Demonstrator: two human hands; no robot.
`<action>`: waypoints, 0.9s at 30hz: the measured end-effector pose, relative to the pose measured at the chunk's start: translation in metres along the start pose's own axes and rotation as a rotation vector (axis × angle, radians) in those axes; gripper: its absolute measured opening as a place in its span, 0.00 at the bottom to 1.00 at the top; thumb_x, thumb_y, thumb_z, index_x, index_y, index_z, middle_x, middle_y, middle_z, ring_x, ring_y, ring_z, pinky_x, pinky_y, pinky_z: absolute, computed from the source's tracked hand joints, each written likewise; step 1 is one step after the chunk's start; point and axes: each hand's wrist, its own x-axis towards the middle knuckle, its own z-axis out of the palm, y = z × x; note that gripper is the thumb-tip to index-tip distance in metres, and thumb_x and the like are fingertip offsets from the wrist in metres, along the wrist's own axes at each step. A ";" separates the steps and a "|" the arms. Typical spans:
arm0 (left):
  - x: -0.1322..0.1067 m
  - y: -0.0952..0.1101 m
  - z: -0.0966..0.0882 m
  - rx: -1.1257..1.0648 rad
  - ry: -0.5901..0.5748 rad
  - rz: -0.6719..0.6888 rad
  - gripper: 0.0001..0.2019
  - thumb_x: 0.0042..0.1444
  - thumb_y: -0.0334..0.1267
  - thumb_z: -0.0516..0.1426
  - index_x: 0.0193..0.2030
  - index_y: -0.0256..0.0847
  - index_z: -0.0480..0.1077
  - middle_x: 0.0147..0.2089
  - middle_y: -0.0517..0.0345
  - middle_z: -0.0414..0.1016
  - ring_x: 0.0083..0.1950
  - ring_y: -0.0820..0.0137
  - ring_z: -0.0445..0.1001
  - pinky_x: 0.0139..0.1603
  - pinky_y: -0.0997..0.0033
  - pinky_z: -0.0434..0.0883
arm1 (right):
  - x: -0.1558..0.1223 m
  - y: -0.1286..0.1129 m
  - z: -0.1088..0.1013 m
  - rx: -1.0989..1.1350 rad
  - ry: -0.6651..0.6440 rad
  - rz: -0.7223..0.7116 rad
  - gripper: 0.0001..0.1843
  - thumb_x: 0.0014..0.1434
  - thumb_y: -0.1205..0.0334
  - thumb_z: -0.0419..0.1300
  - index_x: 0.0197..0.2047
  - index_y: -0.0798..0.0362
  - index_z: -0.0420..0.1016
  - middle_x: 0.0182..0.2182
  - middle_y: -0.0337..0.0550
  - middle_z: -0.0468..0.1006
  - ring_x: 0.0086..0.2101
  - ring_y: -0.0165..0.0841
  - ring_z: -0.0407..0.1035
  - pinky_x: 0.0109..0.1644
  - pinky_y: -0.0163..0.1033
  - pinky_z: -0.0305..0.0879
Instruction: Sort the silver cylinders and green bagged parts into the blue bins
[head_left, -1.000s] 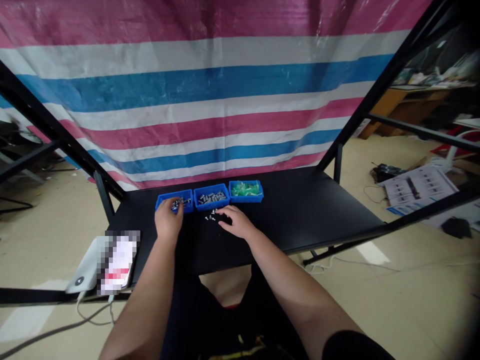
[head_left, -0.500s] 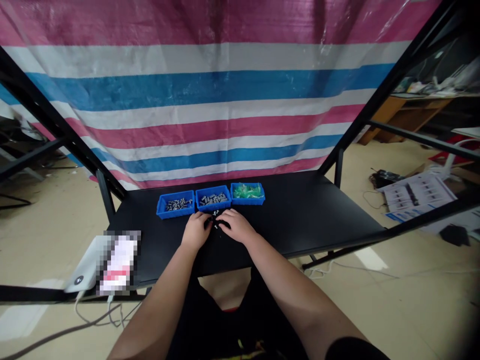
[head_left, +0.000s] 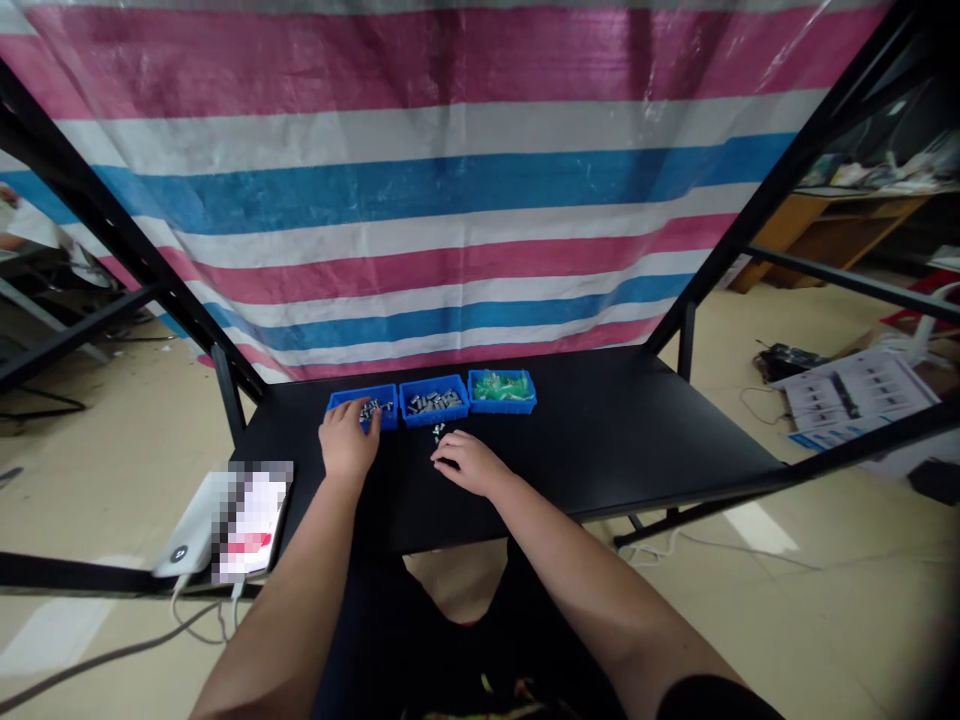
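Three small blue trays stand in a row at the back of a black table [head_left: 600, 440]. The left tray [head_left: 363, 408] and the middle tray [head_left: 435, 400] hold small metal parts; the right tray [head_left: 502, 390] holds green parts. My left hand [head_left: 348, 446] reaches into the left tray, its fingers curled over the parts there. My right hand [head_left: 465, 464] rests on the table with its fingers pinched together, just below a small loose heap of metal parts [head_left: 439, 433]. What the fingers of either hand grip is too small to see.
A phone with a lit screen [head_left: 251, 520] lies on a white power bank [head_left: 191, 525] at the table's left front corner, cable hanging down. Black frame posts rise at both sides. A striped tarp hangs behind. Papers and cables lie on the floor at right.
My left hand went from the left tray to the loose heap beside my right hand, then back to the left tray. My right hand stayed by the heap. The view shifted slightly.
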 end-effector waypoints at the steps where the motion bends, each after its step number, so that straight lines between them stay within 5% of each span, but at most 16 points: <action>1: -0.001 -0.005 -0.002 0.018 0.015 -0.017 0.14 0.64 0.46 0.55 0.50 0.41 0.75 0.49 0.46 0.77 0.54 0.50 0.71 0.56 0.49 0.68 | 0.000 0.000 0.000 0.001 0.007 0.014 0.07 0.64 0.65 0.63 0.44 0.51 0.82 0.40 0.44 0.79 0.42 0.35 0.70 0.50 0.41 0.68; 5: -0.026 -0.017 -0.001 -0.009 0.033 0.041 0.12 0.63 0.41 0.55 0.50 0.41 0.73 0.50 0.45 0.75 0.55 0.52 0.70 0.59 0.49 0.66 | 0.011 -0.005 -0.001 -0.006 0.074 0.044 0.06 0.66 0.65 0.61 0.44 0.51 0.80 0.40 0.44 0.80 0.42 0.35 0.71 0.51 0.41 0.68; 9: -0.051 -0.022 0.008 -0.079 0.013 0.082 0.15 0.60 0.37 0.56 0.53 0.39 0.69 0.49 0.44 0.73 0.53 0.53 0.70 0.59 0.51 0.67 | 0.056 -0.021 0.001 -0.013 0.240 0.102 0.09 0.68 0.61 0.58 0.47 0.50 0.79 0.44 0.44 0.80 0.46 0.35 0.72 0.54 0.39 0.66; 15: -0.051 -0.026 0.012 -0.115 -0.009 0.034 0.24 0.58 0.34 0.56 0.62 0.38 0.63 0.47 0.46 0.71 0.50 0.55 0.71 0.57 0.51 0.67 | 0.116 -0.035 0.006 -0.022 0.363 0.205 0.08 0.67 0.60 0.58 0.46 0.49 0.78 0.40 0.42 0.81 0.44 0.35 0.74 0.51 0.37 0.66; 22: -0.052 -0.030 0.015 -0.089 -0.072 -0.004 0.23 0.58 0.34 0.56 0.61 0.42 0.65 0.49 0.46 0.71 0.49 0.55 0.70 0.56 0.50 0.68 | 0.053 -0.009 0.000 -0.090 0.372 0.294 0.08 0.65 0.64 0.56 0.41 0.50 0.77 0.37 0.44 0.78 0.39 0.36 0.72 0.47 0.38 0.68; 27: -0.050 -0.032 0.019 -0.129 -0.086 -0.040 0.23 0.56 0.33 0.56 0.60 0.42 0.66 0.47 0.48 0.70 0.49 0.56 0.70 0.56 0.52 0.68 | 0.017 -0.001 0.003 -0.171 0.174 0.302 0.21 0.60 0.59 0.64 0.56 0.50 0.75 0.50 0.48 0.74 0.51 0.42 0.69 0.59 0.46 0.67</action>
